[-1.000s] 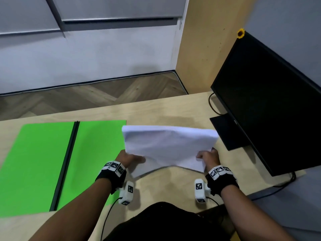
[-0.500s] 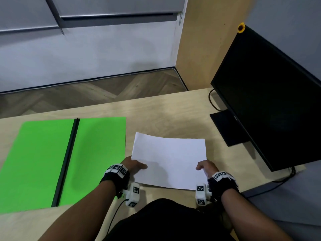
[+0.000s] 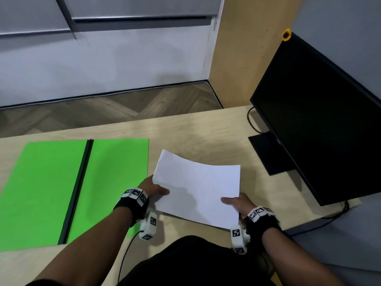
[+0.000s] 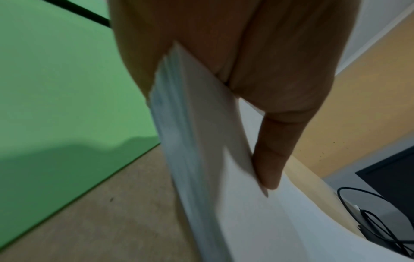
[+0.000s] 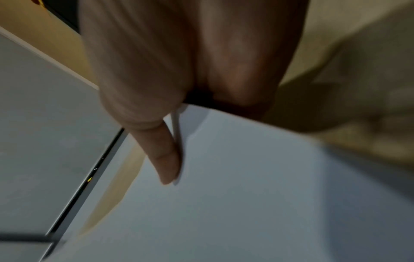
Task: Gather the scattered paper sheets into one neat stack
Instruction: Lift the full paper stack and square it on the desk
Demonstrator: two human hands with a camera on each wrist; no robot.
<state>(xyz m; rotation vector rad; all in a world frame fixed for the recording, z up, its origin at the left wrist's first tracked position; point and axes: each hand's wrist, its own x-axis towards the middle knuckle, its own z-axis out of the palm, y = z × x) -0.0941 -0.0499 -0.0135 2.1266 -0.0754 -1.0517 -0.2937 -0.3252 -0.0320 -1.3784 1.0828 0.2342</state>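
Note:
A stack of white paper sheets (image 3: 198,188) is held just above the wooden desk (image 3: 198,129), bowed upward along its far edge. My left hand (image 3: 153,189) pinches its left edge, thumb on top, fingers underneath. My right hand (image 3: 237,203) pinches the near right corner in the same way. In the left wrist view the paper stack (image 4: 201,141) shows several layered edges under my thumb (image 4: 271,159). The right wrist view has my thumb (image 5: 163,156) pressed on the paper's (image 5: 246,195) top face.
A green mat (image 3: 51,193) with a black strip (image 3: 77,190) down its middle covers the desk's left part. A black monitor (image 3: 321,120) with its stand (image 3: 268,153) and cables (image 3: 252,120) stands at the right. The desk's far edge drops to a wood floor.
The stack went from raised and drooping down to flat on the desk, and now is lifted slightly again, bowed and turned a little, with both hands still on it.

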